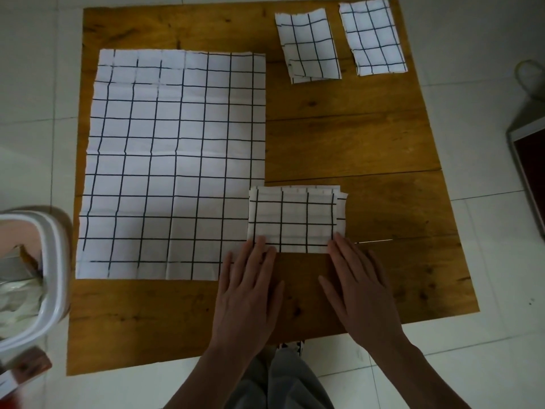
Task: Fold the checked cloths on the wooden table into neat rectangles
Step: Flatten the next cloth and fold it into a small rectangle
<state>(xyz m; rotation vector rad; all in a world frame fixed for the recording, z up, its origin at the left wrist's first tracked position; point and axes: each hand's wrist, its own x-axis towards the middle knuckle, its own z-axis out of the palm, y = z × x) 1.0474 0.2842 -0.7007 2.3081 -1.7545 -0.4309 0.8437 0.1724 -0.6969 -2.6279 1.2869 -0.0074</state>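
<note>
Seen from above, a wooden table (354, 143) stood on a pale tiled floor (472, 54). A large checked cloth (174, 160) (white with thin dark grid lines) lay spread flat over the table's left half. At the far right corner, two folded cloths lay side by side, slightly apart: the left folded cloth (308, 48) and the right folded cloth (373, 38). Near the front edge, a third folded cloth (295, 219) lay as a rectangle, its left end overlapping the large cloth's corner. The left hand (247, 293) and right hand (358, 287) rested flat and spread, palms down, gripping nothing; their fingertips pressed the near edge of this rectangle, one hand at each end. A white container (50, 278) sat at the left edge.
</note>
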